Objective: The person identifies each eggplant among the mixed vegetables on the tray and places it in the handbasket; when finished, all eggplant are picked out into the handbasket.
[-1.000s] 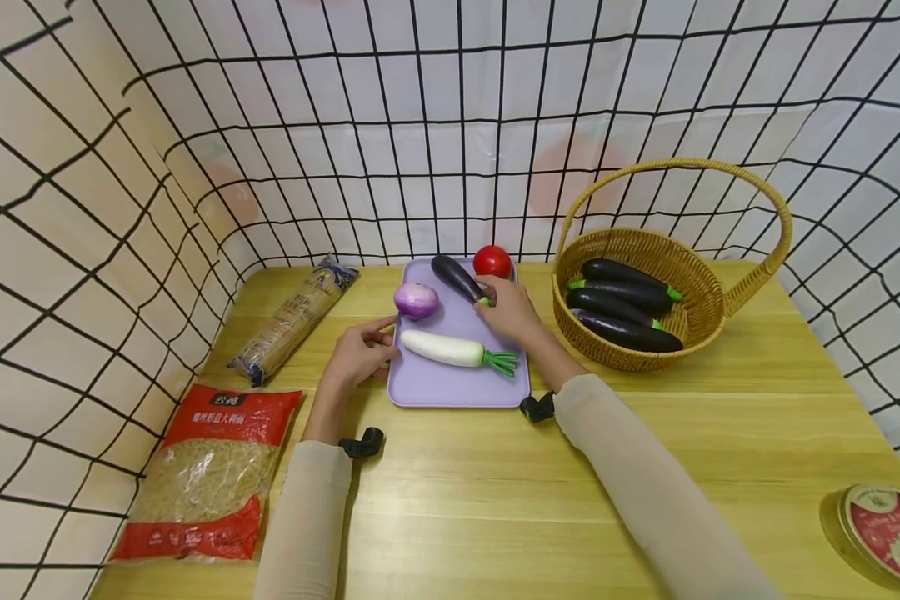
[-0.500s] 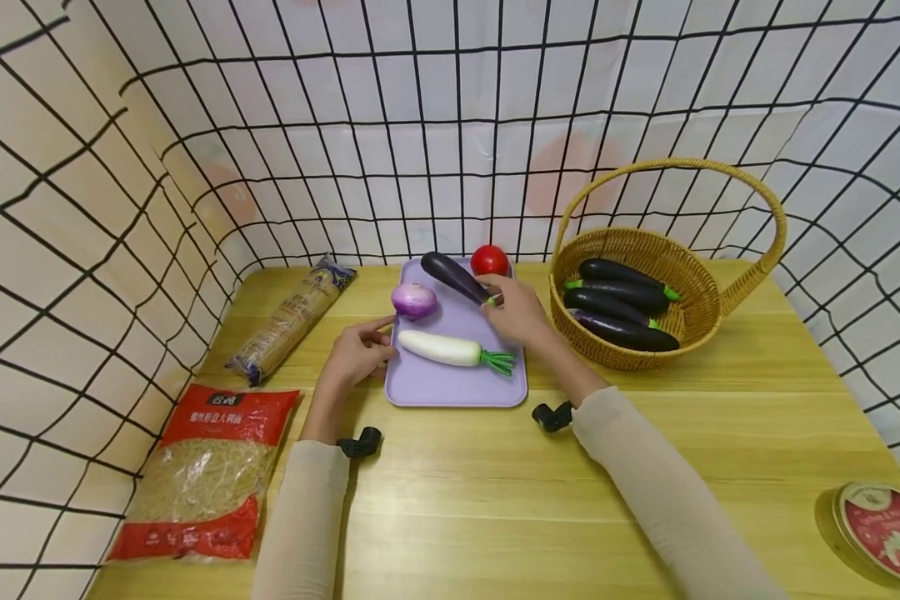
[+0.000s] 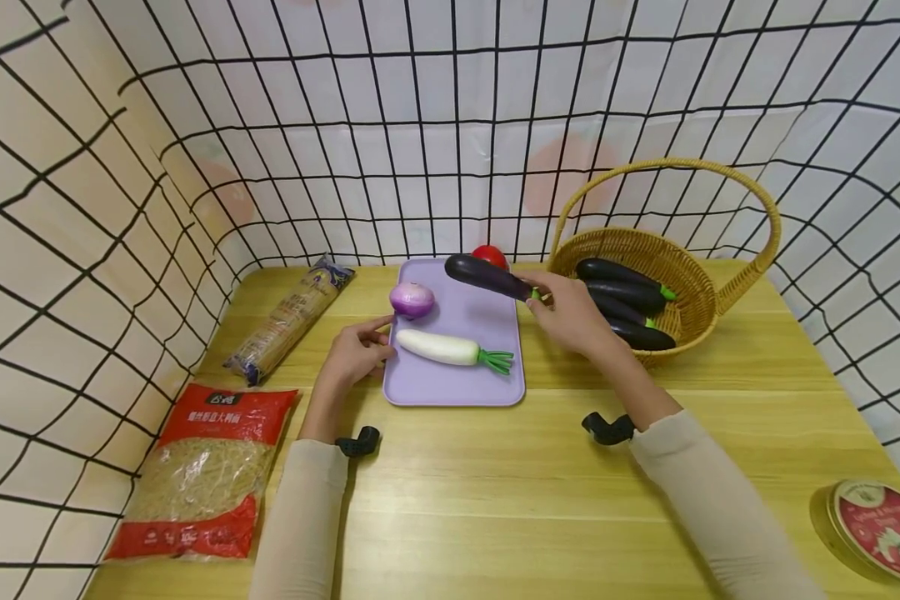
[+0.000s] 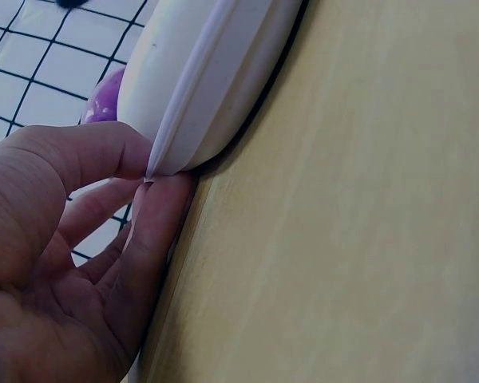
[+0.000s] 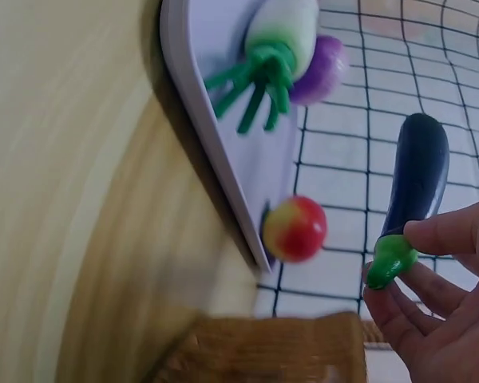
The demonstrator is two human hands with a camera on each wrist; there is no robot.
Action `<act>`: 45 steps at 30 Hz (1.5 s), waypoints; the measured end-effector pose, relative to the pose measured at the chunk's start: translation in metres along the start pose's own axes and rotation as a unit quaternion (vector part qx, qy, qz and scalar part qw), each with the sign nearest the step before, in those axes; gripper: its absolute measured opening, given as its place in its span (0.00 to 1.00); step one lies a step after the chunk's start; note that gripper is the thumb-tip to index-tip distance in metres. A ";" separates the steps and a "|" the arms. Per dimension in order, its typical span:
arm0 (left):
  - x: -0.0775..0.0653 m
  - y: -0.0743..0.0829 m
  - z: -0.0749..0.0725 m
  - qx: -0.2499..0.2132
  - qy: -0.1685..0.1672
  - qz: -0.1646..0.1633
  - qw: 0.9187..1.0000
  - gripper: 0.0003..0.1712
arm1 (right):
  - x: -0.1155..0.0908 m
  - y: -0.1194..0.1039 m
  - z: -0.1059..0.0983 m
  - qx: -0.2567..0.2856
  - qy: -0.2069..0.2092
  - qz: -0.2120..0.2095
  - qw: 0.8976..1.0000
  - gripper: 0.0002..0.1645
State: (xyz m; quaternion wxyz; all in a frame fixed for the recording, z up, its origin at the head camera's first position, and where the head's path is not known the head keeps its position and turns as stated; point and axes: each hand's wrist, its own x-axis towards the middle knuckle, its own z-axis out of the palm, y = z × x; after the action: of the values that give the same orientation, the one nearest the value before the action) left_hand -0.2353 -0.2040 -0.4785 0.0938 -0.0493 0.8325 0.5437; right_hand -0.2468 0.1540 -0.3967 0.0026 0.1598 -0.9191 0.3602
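Note:
My right hand (image 3: 573, 315) pinches a dark purple eggplant (image 3: 487, 277) by its green stem end, holding it in the air over the tray's right back part. In the right wrist view, thumb and fingers grip just at the green cap (image 5: 392, 257). My left hand (image 3: 356, 354) pinches the left rim of the lilac tray (image 3: 450, 392); the left wrist view shows the thumb and a finger on that rim (image 4: 172, 152). On the tray lie a white radish (image 3: 438, 347) with green stalks and a purple onion (image 3: 412, 300). A red tomato (image 3: 491, 256) sits behind the eggplant, partly hidden.
A wicker basket (image 3: 690, 342) with a tall handle stands right of the tray, several eggplants (image 3: 622, 287) inside. To the left lie a noodle pack (image 3: 288, 321) and a red pasta bag (image 3: 202, 471). A round tin (image 3: 881, 529) sits front right. Black-gridded cloth walls surround the table.
My right hand has lifted the eggplant off the tray and carried it to the right, toward the basket. The left hand stays at the tray's rim.

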 end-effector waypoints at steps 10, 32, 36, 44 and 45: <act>0.001 -0.001 0.001 0.007 0.004 0.003 1.000 0.36 | -0.030 0.021 -0.041 -0.031 0.020 0.006 0.999 0.30; -0.002 -0.002 -0.001 0.000 0.000 -0.004 1.000 0.37 | -0.066 0.087 -0.086 -0.076 0.026 0.051 0.995 0.28; -0.003 -0.002 -0.002 -0.004 -0.002 -0.007 1.000 0.37 | -0.073 0.091 -0.087 -0.088 0.005 0.038 0.995 0.26; -0.003 -0.002 -0.002 -0.004 0.002 -0.008 1.000 0.37 | -0.082 0.097 -0.089 -0.112 -0.037 0.014 0.993 0.24; -0.003 -0.001 -0.002 -0.004 0.003 -0.008 1.000 0.37 | -0.083 0.098 -0.089 -0.114 -0.039 0.011 0.993 0.23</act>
State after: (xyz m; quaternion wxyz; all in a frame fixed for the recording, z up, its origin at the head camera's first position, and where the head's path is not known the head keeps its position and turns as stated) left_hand -0.2320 -0.2058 -0.4780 0.0958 -0.0583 0.8302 0.5461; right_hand -0.2072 0.3047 -0.4054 -0.0189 0.1626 -0.9552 0.2465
